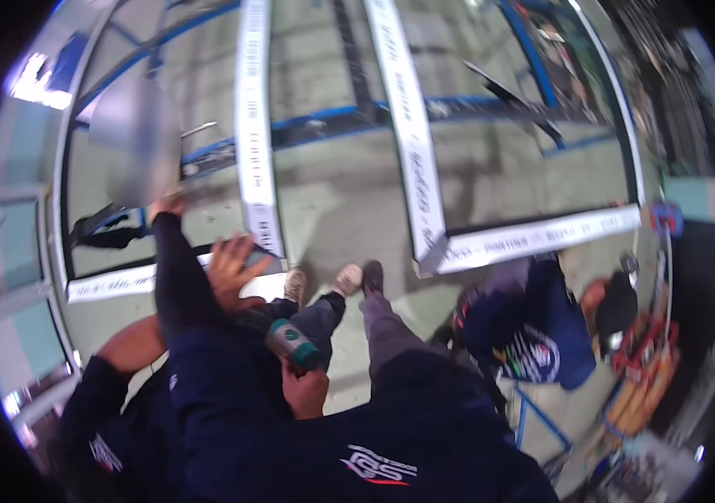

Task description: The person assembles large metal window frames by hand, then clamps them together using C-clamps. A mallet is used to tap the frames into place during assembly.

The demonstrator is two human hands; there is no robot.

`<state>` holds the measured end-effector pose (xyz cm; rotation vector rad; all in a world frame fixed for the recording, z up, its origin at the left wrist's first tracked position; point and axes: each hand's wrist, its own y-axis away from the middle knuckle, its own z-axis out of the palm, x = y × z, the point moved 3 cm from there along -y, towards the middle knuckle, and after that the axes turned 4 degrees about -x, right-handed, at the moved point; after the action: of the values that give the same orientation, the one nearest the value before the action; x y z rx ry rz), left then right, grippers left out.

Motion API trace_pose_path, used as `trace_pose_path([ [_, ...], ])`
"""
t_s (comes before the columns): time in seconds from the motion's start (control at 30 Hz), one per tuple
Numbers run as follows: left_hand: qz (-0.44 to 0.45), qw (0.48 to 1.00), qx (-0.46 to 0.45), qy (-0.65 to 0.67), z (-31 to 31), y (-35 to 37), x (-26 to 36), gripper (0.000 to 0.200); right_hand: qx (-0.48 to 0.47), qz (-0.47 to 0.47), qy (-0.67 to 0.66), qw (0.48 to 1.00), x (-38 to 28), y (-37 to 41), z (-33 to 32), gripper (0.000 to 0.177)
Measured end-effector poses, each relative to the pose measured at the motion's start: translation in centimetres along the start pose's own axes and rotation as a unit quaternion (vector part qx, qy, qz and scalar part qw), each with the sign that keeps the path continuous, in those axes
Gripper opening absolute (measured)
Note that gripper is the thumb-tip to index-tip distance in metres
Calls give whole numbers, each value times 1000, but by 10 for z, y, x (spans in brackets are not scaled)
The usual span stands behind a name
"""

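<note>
My left arm, in a dark sleeve, reaches forward over the left part of a white-taped frame. At its end my left hand point(169, 203) is closed, its fingers partly smeared by motion. Directly beyond it is a pale grey rounded thing point(132, 142), too blurred to name, which the hand seems to grip. Below it, a co-worker's hand point(234, 270) lies spread on the corner of the frame point(258, 159). Another hand point(304, 391), seemingly the same co-worker's, holds a teal-and-white cylinder point(293, 342). My right hand is not in view.
Another frame section point(412, 142) with printed white tape stands at the right. Beside it bends a person in a navy shirt point(525, 335). Blue-edged supports point(315, 126) run underneath. Red equipment point(647, 348) stands at the far right. A co-worker's beige shoes point(347, 278) are close to my feet.
</note>
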<state>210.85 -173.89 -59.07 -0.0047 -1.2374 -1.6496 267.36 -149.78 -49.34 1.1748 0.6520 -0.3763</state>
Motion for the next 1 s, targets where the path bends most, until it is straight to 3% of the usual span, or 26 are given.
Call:
trace_pose_path([
  [0.03,-59,998,-31,5,-16,-33,11,41,24,3,-1,1000,4,0,-12,49],
  [0.07,42,996,18,-79,5,-4,2,44,52,16,0,998,8,4,-35,49],
  [0.1,60,992,62,-89,11,1,3,43,85,29,-4,996,17,10,-55,50],
  [0.27,120,991,-11,-61,2,-20,24,35,235,102,-37,966,87,79,-157,52],
  [0.3,117,993,-13,-34,28,12,20,34,258,111,-45,959,103,97,-170,53],
  [0.33,169,982,2,-88,52,45,14,36,280,120,-53,951,121,117,-179,53],
  [0.4,232,954,-124,-142,86,56,18,37,320,134,-63,936,153,159,-189,54],
  [0.43,220,956,-155,-115,122,85,7,36,343,143,-75,926,175,189,-190,55],
  [0.47,326,868,-217,-307,156,113,-3,37,362,153,-90,915,196,214,-188,55],
  [0.53,237,939,-236,-86,240,197,-38,41,401,171,-127,891,235,262,-175,56],
  [0.63,238,900,-330,-157,317,261,-84,45,447,183,-183,857,292,309,-149,58],
  [0.73,109,885,-405,-202,374,337,-159,46,505,182,-259,803,340,356,-116,59],
  [0.83,49,820,-479,-308,400,407,-261,44,554,160,-350,738,388,385,-77,61],
  [0.87,24,790,-503,-350,400,430,-305,42,569,147,-381,713,405,392,-60,61],
  [0.93,-48,676,-587,-443,388,506,-409,41,601,117,-438,659,442,399,-31,62],
  [1.0,-54,605,-621,-495,343,566,-528,36,629,80,-504,586,492,394,2,63],
])
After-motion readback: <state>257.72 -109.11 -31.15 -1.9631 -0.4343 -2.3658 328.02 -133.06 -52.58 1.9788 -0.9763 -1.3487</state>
